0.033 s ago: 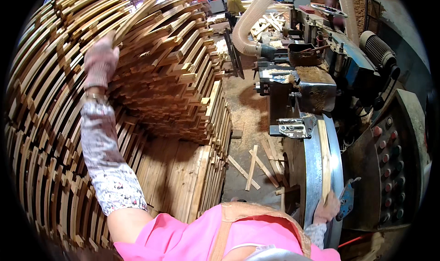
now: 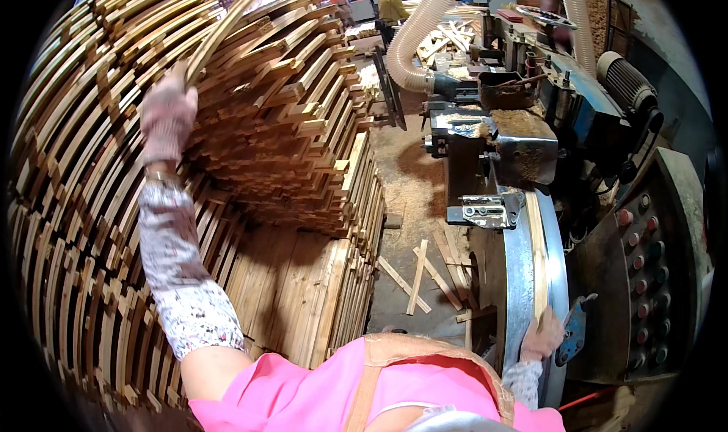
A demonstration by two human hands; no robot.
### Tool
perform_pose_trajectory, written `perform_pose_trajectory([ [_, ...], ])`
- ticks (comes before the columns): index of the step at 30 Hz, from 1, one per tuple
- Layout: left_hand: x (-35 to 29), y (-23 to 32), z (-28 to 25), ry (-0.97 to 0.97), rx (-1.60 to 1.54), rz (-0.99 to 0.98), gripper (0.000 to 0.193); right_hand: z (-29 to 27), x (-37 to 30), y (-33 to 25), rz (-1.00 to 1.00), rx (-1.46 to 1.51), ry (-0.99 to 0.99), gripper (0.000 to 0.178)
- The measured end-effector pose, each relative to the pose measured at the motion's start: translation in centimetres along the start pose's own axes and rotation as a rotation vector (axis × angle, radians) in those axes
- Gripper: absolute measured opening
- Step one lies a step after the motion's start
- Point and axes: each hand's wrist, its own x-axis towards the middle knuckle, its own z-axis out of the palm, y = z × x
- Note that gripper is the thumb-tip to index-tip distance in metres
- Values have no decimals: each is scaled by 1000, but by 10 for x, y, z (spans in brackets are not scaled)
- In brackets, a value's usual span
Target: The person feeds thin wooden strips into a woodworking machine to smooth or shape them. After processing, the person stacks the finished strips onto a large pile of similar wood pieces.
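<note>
My left hand (image 2: 168, 113), in a pinkish knit glove, is closed on the end of a long wooden strip (image 2: 222, 36), raised over the tall stack of wooden strips (image 2: 296, 121). My right hand (image 2: 542, 335), gloved too, has its fingers closed around the near end of another wooden strip (image 2: 538, 261). That strip lies lengthwise along the curved metal feed table (image 2: 519, 295), and its far end reaches the woodworking machine (image 2: 523, 147). My patterned sleeve covers the left forearm.
A control panel with several buttons (image 2: 644, 265) stands to the right, with a motor (image 2: 626, 79) beyond it. A ribbed dust hose (image 2: 409, 45) bends down to the machine. Loose offcuts (image 2: 421, 276) lie on the floor between stack and machine. A person (image 2: 392, 6) is in the background.
My right hand has slid slightly forward along the feed table with its strip. My left hand and its strip have shifted a little.
</note>
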Motion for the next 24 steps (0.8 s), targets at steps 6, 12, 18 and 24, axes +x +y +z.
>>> perform_pose_trajectory([
  [6, -205, 41, 41, 125, -1434, -425, 45, 86, 138, -25, -84, 43, -85, 42],
  [12, -305, 225, 57, 41, -1861, -593, 58, 7, 158, -219, -257, 1264, -498, 71],
  [18, -417, 362, 59, -589, -1611, 309, 75, -44, 91, -260, 3, 1295, -317, 92],
  [24, -413, 339, 45, -1176, -1230, 700, 70, -75, -53, -47, 196, 355, -371, 60],
])
